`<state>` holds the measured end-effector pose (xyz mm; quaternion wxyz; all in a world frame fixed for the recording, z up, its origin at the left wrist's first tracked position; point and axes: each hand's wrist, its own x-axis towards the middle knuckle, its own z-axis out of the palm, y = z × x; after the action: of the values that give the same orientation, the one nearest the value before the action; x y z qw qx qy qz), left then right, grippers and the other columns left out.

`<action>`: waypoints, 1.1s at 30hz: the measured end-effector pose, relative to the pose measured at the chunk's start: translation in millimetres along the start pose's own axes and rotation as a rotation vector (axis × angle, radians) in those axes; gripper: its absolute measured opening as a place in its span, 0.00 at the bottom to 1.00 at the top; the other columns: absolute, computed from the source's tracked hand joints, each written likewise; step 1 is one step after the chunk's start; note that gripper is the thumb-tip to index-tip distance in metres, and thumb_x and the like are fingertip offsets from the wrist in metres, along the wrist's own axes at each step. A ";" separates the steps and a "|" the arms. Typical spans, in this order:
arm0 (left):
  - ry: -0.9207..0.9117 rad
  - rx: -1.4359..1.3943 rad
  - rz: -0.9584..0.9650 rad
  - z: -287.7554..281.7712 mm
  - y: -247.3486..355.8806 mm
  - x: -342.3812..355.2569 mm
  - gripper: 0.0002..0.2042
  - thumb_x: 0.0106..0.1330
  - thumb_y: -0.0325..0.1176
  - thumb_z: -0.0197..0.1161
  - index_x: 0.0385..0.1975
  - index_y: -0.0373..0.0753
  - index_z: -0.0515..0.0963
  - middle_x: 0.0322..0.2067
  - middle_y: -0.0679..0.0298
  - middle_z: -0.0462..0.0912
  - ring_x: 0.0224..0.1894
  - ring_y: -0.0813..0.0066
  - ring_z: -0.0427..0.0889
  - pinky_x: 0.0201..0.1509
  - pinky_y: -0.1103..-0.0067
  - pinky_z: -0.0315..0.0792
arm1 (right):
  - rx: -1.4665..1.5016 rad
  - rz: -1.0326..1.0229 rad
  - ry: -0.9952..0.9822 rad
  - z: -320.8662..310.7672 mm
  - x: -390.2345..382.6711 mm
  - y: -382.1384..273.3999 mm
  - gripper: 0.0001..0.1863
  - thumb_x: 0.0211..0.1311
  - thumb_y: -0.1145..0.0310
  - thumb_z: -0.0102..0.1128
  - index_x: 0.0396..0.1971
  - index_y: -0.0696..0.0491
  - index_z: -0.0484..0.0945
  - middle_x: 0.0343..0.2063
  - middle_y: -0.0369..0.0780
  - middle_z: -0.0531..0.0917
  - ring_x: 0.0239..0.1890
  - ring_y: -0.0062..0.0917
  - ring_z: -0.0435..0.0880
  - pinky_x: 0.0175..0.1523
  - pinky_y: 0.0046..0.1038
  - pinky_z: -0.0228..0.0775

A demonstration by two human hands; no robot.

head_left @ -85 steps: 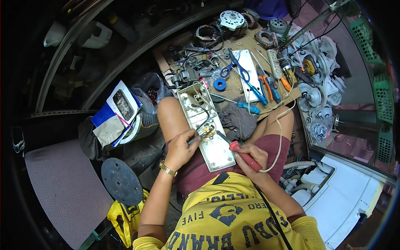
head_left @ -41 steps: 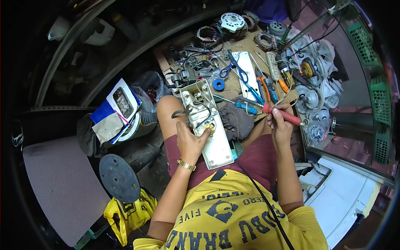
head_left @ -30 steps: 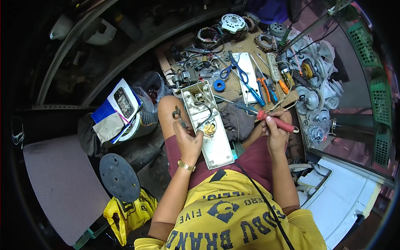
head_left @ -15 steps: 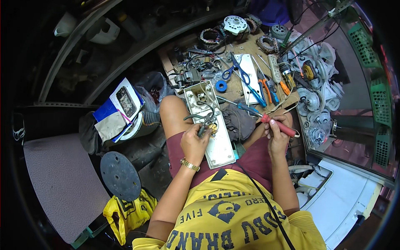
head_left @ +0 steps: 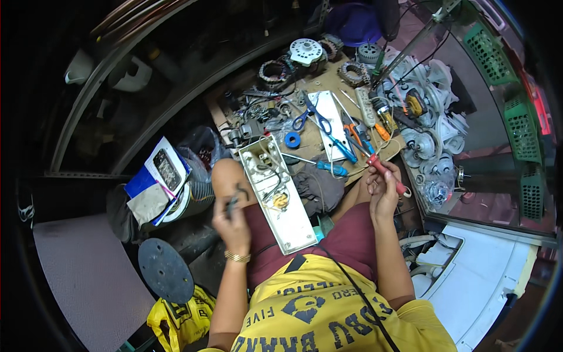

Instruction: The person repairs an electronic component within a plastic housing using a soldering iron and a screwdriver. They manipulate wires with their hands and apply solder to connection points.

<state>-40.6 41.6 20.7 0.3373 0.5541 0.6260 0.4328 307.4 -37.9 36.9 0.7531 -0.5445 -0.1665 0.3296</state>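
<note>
Panel: a long white open housing (head_left: 278, 196) lay across the person's lap, running from 11 o'clock down to 5 o'clock, with wires and a yellowish part showing inside.
Left hand: the left hand (head_left: 233, 222) sat at 9 o'clock of the panel, just beside its edge, fingers curled round a small dark tool (head_left: 234, 199) whose kind I could not tell.
Right hand: the right hand (head_left: 382, 189) was at 3 o'clock of the panel, well apart from it, closed round a red-handled tool (head_left: 387, 174) pointing up to 11 o'clock.
Board: a wooden board (head_left: 328, 111) at 12 o'clock of the lap carried blue-handled scissors (head_left: 307, 114), a blue tape roll (head_left: 292, 139), screwdrivers and motor windings.
Cloth: a grey rag (head_left: 319, 186) lay between panel and right hand.
Left side: a round dark disc (head_left: 165, 270) rested at 7 o'clock, a yellow bag (head_left: 176, 320) below it.
</note>
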 end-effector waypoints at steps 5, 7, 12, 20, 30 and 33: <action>0.243 -0.127 -0.032 -69.9 -48.5 30.2 0.08 0.81 0.33 0.56 0.42 0.34 0.75 0.33 0.71 0.72 0.35 0.80 0.66 0.42 0.80 0.64 | 0.158 0.096 0.130 14.1 98.7 58.1 0.14 0.81 0.61 0.55 0.55 0.53 0.70 0.36 0.43 0.88 0.27 0.20 0.83 0.27 0.21 0.68; 0.157 -0.012 0.039 -87.5 -62.3 33.9 0.09 0.82 0.34 0.56 0.43 0.34 0.73 0.33 0.70 0.72 0.36 0.80 0.66 0.43 0.79 0.65 | 0.219 0.182 0.146 32.3 144.5 76.7 0.13 0.78 0.62 0.61 0.52 0.53 0.72 0.35 0.42 0.88 0.23 0.19 0.82 0.25 0.21 0.68; 0.134 0.007 -0.043 -95.0 -70.1 12.5 0.07 0.79 0.35 0.58 0.43 0.38 0.72 0.49 0.63 0.77 0.51 0.75 0.75 0.58 0.76 0.70 | -0.001 -0.051 0.305 83.4 228.6 95.4 0.12 0.76 0.65 0.64 0.52 0.49 0.74 0.33 0.42 0.89 0.18 0.23 0.83 0.19 0.23 0.69; -0.359 -0.427 0.123 -24.9 52.1 53.2 0.22 0.78 0.36 0.56 0.65 0.30 0.72 0.58 0.52 0.82 0.63 0.61 0.79 0.73 0.64 0.66 | -0.017 -0.016 0.042 106.0 207.3 82.0 0.14 0.76 0.62 0.66 0.54 0.50 0.75 0.36 0.39 0.88 0.22 0.19 0.81 0.24 0.19 0.69; -0.555 -0.237 0.204 1.9 47.7 64.5 0.14 0.61 0.22 0.67 0.44 0.35 0.73 0.52 0.53 0.76 0.58 0.63 0.75 0.65 0.71 0.70 | -0.294 -0.061 -0.276 14.9 21.6 -11.4 0.13 0.75 0.68 0.64 0.51 0.55 0.74 0.32 0.42 0.86 0.28 0.19 0.82 0.30 0.19 0.71; -0.563 -0.238 0.105 -14.3 34.7 44.6 0.14 0.60 0.23 0.68 0.44 0.35 0.73 0.52 0.54 0.76 0.55 0.64 0.76 0.59 0.72 0.73 | -0.300 0.053 -0.265 -2.7 4.9 -6.8 0.13 0.74 0.72 0.65 0.52 0.56 0.74 0.33 0.43 0.88 0.29 0.19 0.84 0.32 0.18 0.74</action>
<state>-46.6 83.5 60.7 0.5373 0.6404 0.4233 0.3493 314.7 -37.8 41.8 0.6261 -0.6068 -0.2970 0.3893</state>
